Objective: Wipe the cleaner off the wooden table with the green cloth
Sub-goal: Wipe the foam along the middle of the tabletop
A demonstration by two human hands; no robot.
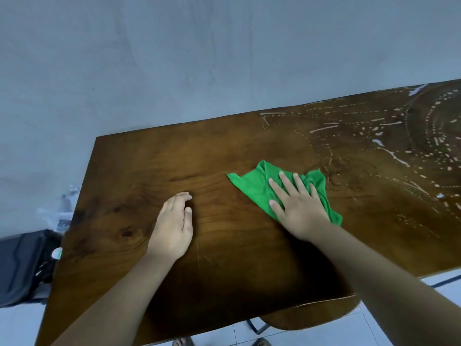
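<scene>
Head view: a wooden worktop (149,168) is seen from above, set against a pale grey wall (174,58). The green cloth (252,188) lies crumpled on the worktop a little right of centre, at the edge of the marked area. The right hand (296,208) is laid flat upon it, fingers straight and spread. Its grip is fully open, and the cloth is pressed down under palm and fingers rather than clutched. The left hand (173,226) is rested on bare wood left of the cloth and apart from it, fingers together and gently curved. Nothing is held in that grip.

Cleaner (389,136) is noted as pale dotted lines, streaks and arcs over the right part of the worktop, from just beyond the cloth to the right edge of frame. The left and near parts show bare grain, no marks.

Step judged: wiping is in hand, roughly half done, with the right portion not yet cleared. Next move, as judged: the cloth is to be pushed rightward and away into the streaked zone under flat, even pressure, in overlapping passes. The far corner calls for a longer reach or a sidestep. A fresh fold may be wanted once the cloth is loaded.

A dark bag (22,260) is noted on the floor at left.
</scene>
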